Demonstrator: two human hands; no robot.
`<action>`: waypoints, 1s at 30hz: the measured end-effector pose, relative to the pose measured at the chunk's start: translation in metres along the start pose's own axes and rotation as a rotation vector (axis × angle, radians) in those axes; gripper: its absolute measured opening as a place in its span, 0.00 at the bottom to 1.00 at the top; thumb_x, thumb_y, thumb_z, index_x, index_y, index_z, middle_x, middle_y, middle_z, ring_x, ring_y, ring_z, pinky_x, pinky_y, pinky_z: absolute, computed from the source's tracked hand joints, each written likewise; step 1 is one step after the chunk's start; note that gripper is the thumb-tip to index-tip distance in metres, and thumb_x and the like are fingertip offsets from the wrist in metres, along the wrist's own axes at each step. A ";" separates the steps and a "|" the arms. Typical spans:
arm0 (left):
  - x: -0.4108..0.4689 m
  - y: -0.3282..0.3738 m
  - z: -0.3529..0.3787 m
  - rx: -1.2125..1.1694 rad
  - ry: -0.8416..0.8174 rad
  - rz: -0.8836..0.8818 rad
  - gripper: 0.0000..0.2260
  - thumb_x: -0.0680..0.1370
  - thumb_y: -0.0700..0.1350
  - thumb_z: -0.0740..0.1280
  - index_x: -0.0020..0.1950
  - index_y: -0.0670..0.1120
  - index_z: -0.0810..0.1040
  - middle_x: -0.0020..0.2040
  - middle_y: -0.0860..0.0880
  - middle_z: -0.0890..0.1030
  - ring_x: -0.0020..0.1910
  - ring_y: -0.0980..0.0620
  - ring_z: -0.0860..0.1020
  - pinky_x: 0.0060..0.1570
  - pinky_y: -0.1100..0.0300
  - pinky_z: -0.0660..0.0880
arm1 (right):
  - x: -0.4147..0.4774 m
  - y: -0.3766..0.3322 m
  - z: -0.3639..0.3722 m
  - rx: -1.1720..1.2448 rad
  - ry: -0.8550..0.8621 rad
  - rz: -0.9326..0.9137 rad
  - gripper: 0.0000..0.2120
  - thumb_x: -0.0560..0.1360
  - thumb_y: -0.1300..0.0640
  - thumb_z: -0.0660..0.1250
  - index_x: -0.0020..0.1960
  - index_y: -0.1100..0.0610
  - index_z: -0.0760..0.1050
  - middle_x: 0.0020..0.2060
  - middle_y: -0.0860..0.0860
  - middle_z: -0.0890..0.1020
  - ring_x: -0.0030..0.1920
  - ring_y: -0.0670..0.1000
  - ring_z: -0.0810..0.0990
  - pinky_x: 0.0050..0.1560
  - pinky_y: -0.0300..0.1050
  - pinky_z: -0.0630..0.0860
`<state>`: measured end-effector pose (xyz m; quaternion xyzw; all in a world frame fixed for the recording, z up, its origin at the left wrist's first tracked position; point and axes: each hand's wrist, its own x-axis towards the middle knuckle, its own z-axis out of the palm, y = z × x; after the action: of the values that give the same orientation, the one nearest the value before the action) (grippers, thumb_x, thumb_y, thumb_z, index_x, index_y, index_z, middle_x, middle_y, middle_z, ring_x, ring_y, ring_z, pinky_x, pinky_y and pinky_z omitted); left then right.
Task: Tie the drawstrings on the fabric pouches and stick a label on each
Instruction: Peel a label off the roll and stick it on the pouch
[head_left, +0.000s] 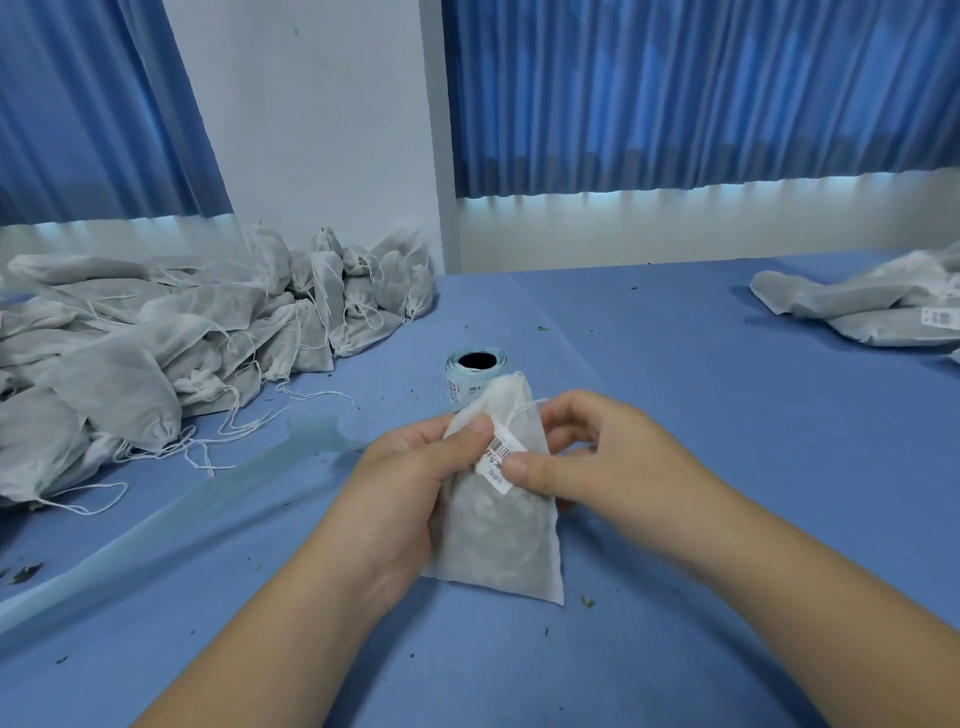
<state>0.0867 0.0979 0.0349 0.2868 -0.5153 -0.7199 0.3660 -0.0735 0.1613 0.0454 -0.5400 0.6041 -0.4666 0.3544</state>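
**Blue table, one pouch in both hands**

Blue cloth-covered table (675, 415) is filling most of the view, with pleated blue curtains (701, 93) hanging behind it. A big heap of grey-white fabric drawstring pouches (156, 338) is sprawling across its far left, loose strings trailing onto the cloth. A smaller heap of flat grey-white pouches (857, 306) is lying at the far right edge.

Near the middle, a filled grey-white fabric pouch (498, 540) is being held upright, low over the table — whether its bottom edge is touching the cloth is unclear. The left hand (400, 493) is gripping its left side, fingers curled round, thumb lying on the front. The right hand (597, 452) is pinching from the right, fingers curled behind.

A pale blue roll of labels (475, 364) is standing just behind the pouch. The right thumb is pressing a white barcode label (500, 457) onto the pouch's upper front. A thin white drawstring (524, 408) is looping out at the neck.
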 end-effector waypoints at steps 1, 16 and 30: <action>0.000 -0.001 0.001 0.011 0.024 0.008 0.12 0.73 0.46 0.68 0.48 0.38 0.85 0.44 0.38 0.85 0.39 0.45 0.84 0.38 0.56 0.81 | -0.001 -0.001 0.000 0.056 -0.064 0.023 0.11 0.69 0.56 0.77 0.49 0.56 0.80 0.43 0.54 0.85 0.40 0.51 0.83 0.50 0.54 0.80; 0.014 -0.014 0.035 0.071 0.093 0.037 0.15 0.77 0.47 0.68 0.52 0.34 0.82 0.48 0.36 0.84 0.44 0.43 0.84 0.41 0.56 0.82 | 0.001 0.003 -0.015 0.016 0.045 -0.008 0.22 0.73 0.41 0.70 0.48 0.61 0.77 0.41 0.56 0.83 0.42 0.56 0.83 0.49 0.53 0.78; 0.074 -0.051 0.211 -0.019 0.010 -0.074 0.13 0.80 0.52 0.66 0.56 0.43 0.78 0.52 0.44 0.83 0.44 0.48 0.82 0.37 0.57 0.78 | -0.067 0.046 -0.171 0.440 0.267 0.270 0.09 0.75 0.63 0.68 0.55 0.60 0.78 0.42 0.58 0.86 0.34 0.51 0.82 0.34 0.39 0.79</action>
<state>-0.1337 0.1588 0.0477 0.3058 -0.4958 -0.7363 0.3443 -0.2369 0.2572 0.0504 -0.2987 0.5963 -0.6020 0.4391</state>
